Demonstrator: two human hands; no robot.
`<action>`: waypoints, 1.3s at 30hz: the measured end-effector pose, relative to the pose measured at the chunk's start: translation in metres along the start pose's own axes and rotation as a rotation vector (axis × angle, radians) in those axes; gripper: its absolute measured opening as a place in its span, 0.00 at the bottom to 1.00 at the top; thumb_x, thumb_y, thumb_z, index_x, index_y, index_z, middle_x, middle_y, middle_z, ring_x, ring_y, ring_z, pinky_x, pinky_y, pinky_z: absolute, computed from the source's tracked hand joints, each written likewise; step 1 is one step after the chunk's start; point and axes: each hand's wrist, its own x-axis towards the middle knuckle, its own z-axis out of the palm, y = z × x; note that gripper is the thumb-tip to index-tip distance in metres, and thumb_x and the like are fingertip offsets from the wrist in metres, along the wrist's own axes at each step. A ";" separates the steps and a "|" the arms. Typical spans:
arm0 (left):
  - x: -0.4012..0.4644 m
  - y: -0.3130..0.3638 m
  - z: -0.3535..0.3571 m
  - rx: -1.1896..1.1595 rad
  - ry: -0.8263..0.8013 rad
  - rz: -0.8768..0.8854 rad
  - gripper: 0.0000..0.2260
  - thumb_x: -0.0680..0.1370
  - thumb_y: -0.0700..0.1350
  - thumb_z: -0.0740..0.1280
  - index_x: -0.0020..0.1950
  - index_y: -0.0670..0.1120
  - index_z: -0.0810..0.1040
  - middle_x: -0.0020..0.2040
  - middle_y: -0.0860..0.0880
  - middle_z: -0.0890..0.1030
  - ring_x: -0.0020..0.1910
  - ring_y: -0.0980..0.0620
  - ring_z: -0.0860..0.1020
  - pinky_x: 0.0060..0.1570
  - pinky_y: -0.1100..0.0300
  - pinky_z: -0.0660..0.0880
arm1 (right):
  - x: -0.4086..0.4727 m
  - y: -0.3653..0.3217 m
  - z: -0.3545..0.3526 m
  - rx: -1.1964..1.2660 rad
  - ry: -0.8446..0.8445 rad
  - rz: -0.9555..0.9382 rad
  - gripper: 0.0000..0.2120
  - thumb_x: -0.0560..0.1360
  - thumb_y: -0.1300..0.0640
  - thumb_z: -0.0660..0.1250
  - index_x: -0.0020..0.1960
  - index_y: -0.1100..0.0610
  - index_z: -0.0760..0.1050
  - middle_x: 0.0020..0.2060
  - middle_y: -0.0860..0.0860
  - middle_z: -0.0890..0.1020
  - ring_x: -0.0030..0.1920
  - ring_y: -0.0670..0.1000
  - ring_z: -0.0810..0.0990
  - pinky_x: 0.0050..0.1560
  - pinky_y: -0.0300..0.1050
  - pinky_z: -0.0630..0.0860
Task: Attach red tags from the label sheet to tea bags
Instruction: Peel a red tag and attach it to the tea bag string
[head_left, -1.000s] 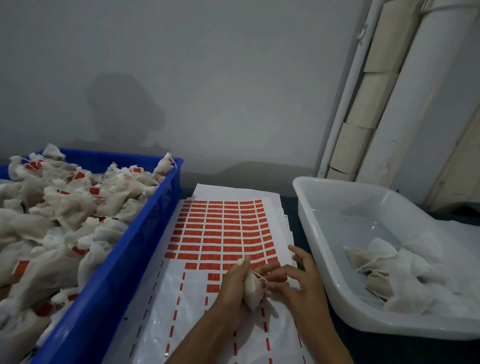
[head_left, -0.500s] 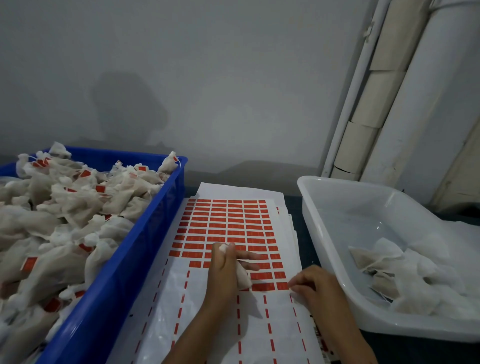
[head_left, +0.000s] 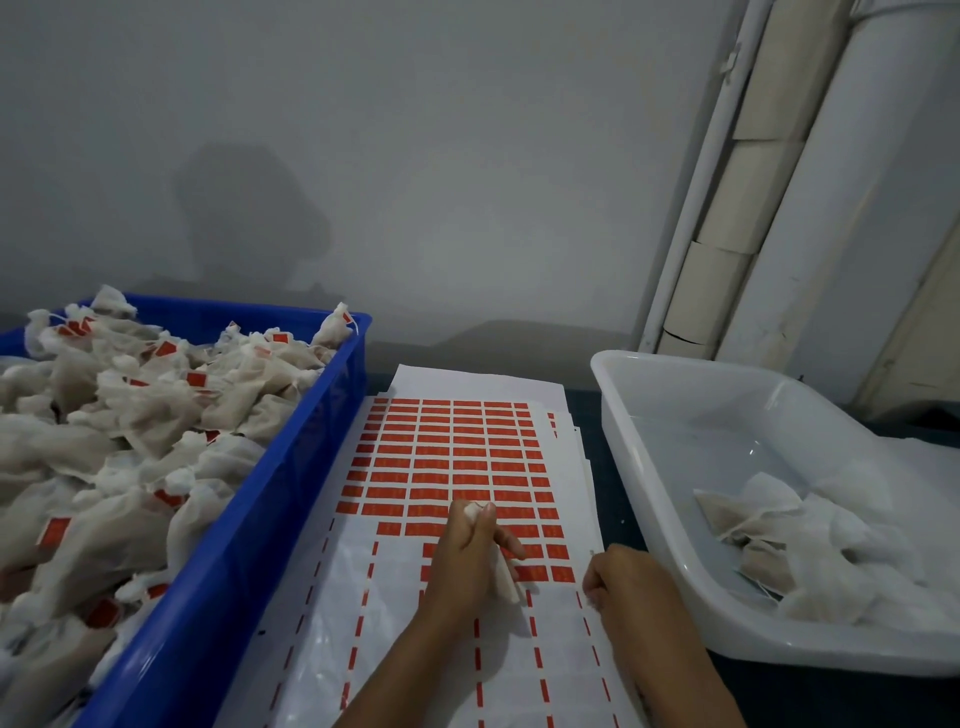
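Head view, left to right: a blue crate (head_left: 291, 499) at the left is heaped with tea bags that already carry red tags (head_left: 57, 530), which suggests it takes the finished ones. Beside it on the dark tabletop (head_left: 592, 431) lies the label sheet (head_left: 467, 384), its upper rows full of red tags and its lower part stripped to thin red strips. The left hand (head_left: 467, 558) rests on the sheet at the last partly used rows, its grip closed around one tea bag (head_left: 506, 579), whose white ends poke out above the thumb and below the fingers. Just to the right, the right hand (head_left: 621, 577) sits at the sheet's right edge with fingers curled; whether its grip pinches a string or a tag I cannot tell. At the far right a white tub (head_left: 623, 395) holds a small pile of tea bags with no tags showing. The step in hand looks like picking a tag for this bag. The next move likely calls for peeling one from the nearest row and pressing it onto the bag's string.
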 end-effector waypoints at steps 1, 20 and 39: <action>0.000 0.000 0.000 0.000 -0.001 -0.002 0.13 0.81 0.51 0.53 0.60 0.45 0.69 0.42 0.51 0.82 0.39 0.53 0.82 0.37 0.68 0.78 | 0.001 0.000 0.001 0.003 -0.025 0.006 0.11 0.76 0.54 0.63 0.57 0.55 0.72 0.56 0.50 0.77 0.51 0.47 0.77 0.60 0.43 0.71; -0.003 0.003 0.003 0.054 -0.007 -0.031 0.11 0.80 0.53 0.53 0.60 0.52 0.67 0.56 0.58 0.75 0.49 0.60 0.76 0.44 0.71 0.71 | 0.010 -0.009 -0.009 -0.039 -0.007 -0.011 0.14 0.73 0.54 0.67 0.58 0.55 0.73 0.57 0.50 0.78 0.54 0.47 0.78 0.60 0.43 0.72; -0.004 0.007 0.005 0.093 -0.003 -0.028 0.12 0.81 0.51 0.53 0.62 0.50 0.66 0.57 0.57 0.75 0.53 0.58 0.75 0.54 0.65 0.72 | 0.000 0.002 0.012 0.351 0.250 -0.160 0.27 0.66 0.51 0.74 0.57 0.48 0.62 0.56 0.51 0.77 0.52 0.51 0.80 0.57 0.55 0.76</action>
